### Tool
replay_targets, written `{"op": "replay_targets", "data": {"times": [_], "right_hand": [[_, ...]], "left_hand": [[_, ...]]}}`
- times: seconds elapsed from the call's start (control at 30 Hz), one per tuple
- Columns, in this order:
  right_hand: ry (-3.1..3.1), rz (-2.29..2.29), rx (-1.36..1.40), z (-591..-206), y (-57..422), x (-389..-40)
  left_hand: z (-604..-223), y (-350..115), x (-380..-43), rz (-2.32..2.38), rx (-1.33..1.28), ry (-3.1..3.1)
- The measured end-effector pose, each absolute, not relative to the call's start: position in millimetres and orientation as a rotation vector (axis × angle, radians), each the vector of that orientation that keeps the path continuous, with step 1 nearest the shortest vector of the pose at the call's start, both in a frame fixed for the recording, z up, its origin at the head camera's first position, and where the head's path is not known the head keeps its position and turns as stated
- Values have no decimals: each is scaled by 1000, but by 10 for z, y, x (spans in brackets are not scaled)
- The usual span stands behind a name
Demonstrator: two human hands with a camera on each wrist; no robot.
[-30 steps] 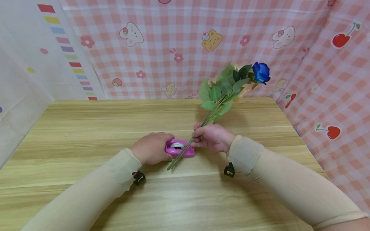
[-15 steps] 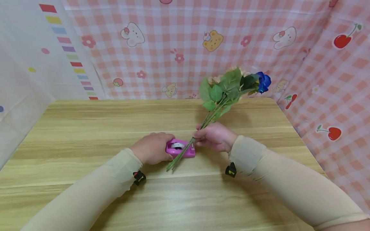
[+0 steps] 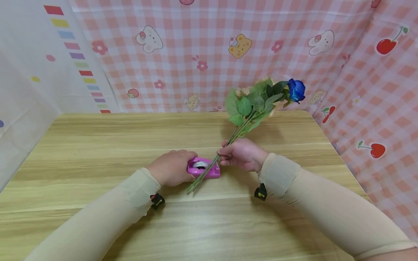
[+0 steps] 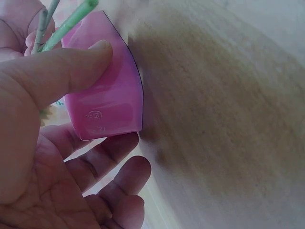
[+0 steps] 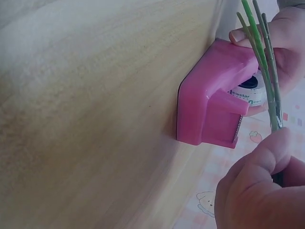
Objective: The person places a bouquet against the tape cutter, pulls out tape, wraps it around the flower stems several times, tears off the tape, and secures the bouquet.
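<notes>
A pink tape dispenser (image 3: pixel 213 173) with a white roll of tape (image 5: pixel 256 95) sits on the table. My left hand (image 3: pixel 172 168) grips its left end, thumb on the near side and fingers on the far side, as the left wrist view shows. My right hand (image 3: pixel 243 155) pinches a bunch of long-stemmed flowers, with a blue rose (image 3: pixel 296 90) at the upper right and green leaves (image 3: pixel 244 106) below it. The bare stems (image 5: pixel 268 71) slant down to the left, passing over the dispenser in the head view. Pale blossoms are partly hidden behind the leaves.
The wood-grain table (image 3: pixel 124 134) reaches back to a pink checked cloth (image 3: pixel 176 54) hung behind it. Another patterned cloth (image 3: pixel 365 108) closes off the right side, and a white one (image 3: pixel 29 54) the left.
The flower heads have dipped overall and turned slightly in my right hand; the blue rose sits a little lower than a second ago. My left hand and the tape dispenser have stayed put.
</notes>
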State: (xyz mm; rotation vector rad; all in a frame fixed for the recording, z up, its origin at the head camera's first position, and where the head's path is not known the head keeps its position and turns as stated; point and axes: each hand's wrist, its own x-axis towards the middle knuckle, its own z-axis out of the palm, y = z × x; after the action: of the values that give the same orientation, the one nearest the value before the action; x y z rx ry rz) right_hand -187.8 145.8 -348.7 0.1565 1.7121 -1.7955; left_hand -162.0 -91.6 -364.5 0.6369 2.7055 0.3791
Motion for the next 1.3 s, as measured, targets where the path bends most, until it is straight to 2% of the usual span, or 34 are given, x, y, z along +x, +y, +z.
{"op": "replay_targets", "data": {"times": [1.3], "right_hand": [[1693,-1971,355,-3515,1387,-1808]], "left_hand": [[-3655,-906,-1603,374,637,2725]]}}
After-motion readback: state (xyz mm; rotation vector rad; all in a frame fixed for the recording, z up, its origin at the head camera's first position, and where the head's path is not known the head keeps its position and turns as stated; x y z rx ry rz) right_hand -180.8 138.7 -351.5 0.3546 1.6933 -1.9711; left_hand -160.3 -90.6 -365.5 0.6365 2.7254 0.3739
